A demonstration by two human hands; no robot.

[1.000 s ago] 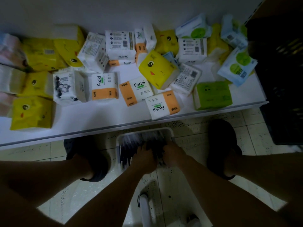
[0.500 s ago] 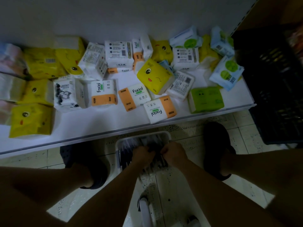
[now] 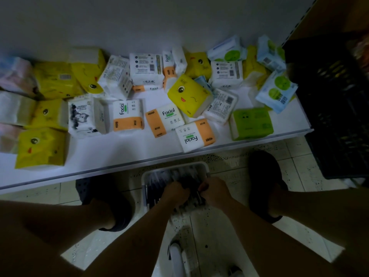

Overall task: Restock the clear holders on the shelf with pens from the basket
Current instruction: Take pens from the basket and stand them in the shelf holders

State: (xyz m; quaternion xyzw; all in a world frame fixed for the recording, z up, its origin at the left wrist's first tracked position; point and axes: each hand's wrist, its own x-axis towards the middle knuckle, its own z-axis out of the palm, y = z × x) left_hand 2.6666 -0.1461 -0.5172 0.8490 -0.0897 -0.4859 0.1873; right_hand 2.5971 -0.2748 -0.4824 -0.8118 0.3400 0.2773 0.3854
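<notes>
A white basket (image 3: 175,166) full of dark pens (image 3: 159,180) sits on the tiled floor between my feet, just below the shelf's front edge. My left hand (image 3: 174,193) and my right hand (image 3: 215,191) are both down inside it, side by side, fingers curled round a bundle of pens (image 3: 192,196) between them. The scene is dim and the pens blur together. No clear holders are in view.
A white shelf (image 3: 111,156) above the basket carries many tissue packs (image 3: 165,121) in yellow, white-orange, green and blue. A black crate (image 3: 337,108) stands at the right. My dark shoes (image 3: 263,182) flank the basket. A white object (image 3: 177,256) lies on the floor near me.
The view has shifted slightly down and left. Both hands have closed together on the pens and drawn a little toward me inside the basket.
</notes>
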